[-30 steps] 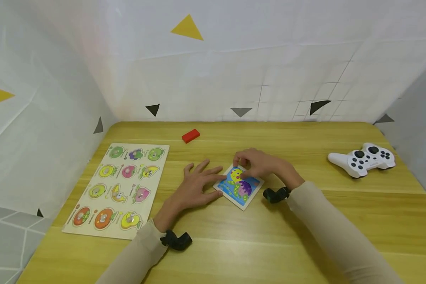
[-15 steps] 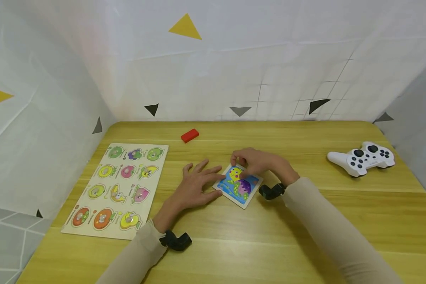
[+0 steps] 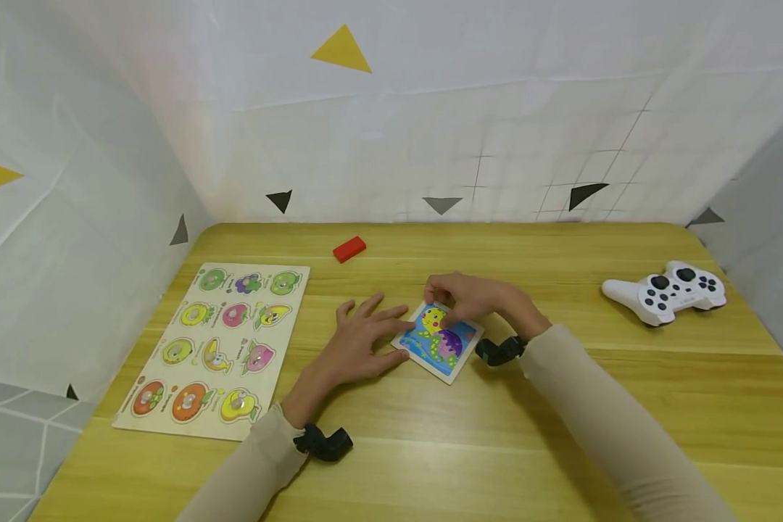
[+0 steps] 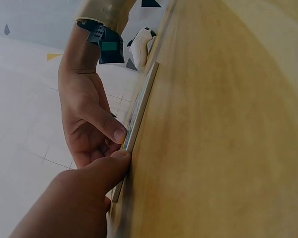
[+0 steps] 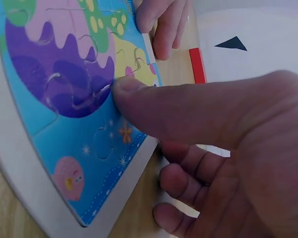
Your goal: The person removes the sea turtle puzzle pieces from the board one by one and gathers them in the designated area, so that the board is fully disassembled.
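A small square jigsaw puzzle point(image 3: 440, 348) lies at the table's middle, its assembled picture a turtle with a purple shell on blue, inside a pale frame. My right hand point(image 3: 473, 297) reaches over its far side. The thumb point(image 5: 139, 101) presses on the picture beside the shell, and the other fingers curl down past the frame's edge, as the right wrist view shows. At the puzzle's left corner, my left hand point(image 3: 359, 344) spreads its fingers, with thumb and a fingertip right at the frame. The left wrist view catches the puzzle edge-on, close over the wood.
To the left lies a wooden fruit board point(image 3: 212, 348) with several knobbed pieces. A red block point(image 3: 349, 249) sits near the table's back edge. A white game controller point(image 3: 665, 293) rests at the far right. White sheeting point(image 3: 378, 145) walls in the back and sides.
My right hand and wrist have shifted slightly left over the puzzle in the last second. The left hand keeps its place, and the puzzle looks practically unmoved.
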{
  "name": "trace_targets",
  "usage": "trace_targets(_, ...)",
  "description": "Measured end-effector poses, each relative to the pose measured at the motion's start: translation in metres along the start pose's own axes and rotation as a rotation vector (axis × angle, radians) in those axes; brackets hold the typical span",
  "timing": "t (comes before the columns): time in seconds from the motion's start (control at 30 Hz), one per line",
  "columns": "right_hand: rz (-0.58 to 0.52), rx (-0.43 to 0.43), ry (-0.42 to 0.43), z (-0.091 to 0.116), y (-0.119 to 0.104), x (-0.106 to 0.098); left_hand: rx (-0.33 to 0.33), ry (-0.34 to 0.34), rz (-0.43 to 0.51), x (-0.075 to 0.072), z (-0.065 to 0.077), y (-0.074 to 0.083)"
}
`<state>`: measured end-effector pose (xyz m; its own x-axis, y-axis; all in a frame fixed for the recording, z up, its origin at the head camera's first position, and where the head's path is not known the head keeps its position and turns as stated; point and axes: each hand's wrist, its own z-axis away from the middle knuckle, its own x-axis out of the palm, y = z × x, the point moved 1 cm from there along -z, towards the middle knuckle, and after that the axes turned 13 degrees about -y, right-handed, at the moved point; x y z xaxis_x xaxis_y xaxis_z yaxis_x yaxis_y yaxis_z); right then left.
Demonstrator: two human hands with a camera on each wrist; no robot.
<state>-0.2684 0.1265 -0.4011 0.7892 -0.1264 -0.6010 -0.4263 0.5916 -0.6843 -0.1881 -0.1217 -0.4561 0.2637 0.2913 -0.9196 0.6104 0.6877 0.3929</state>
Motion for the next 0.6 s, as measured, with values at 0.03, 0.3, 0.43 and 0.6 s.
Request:
trace_targets(0.03,-0.001,-0.001,0.003,0.0004,-0.0004,0.0006,0.000,0.001,0.001,0.0000,0.0000,0.0001)
trace_targets(0.3,-0.030,-0.028,0.039,0.0019,-0.0002,0.0058,-0.005,-0.010,-0.005,-0.0001,-0.0002,0.0004)
trace_targets(0.43,-0.036,-0.029,0.054,0.0034,0.0007,0.0075,-0.002,-0.006,-0.008,-0.0004,0.0000,0.0004)
trace_targets(0.6,-0.029,-0.065,0.083,0.0061,0.0037,0.0098,-0.001,0.001,-0.018,-0.0010,-0.0005,0.0005)
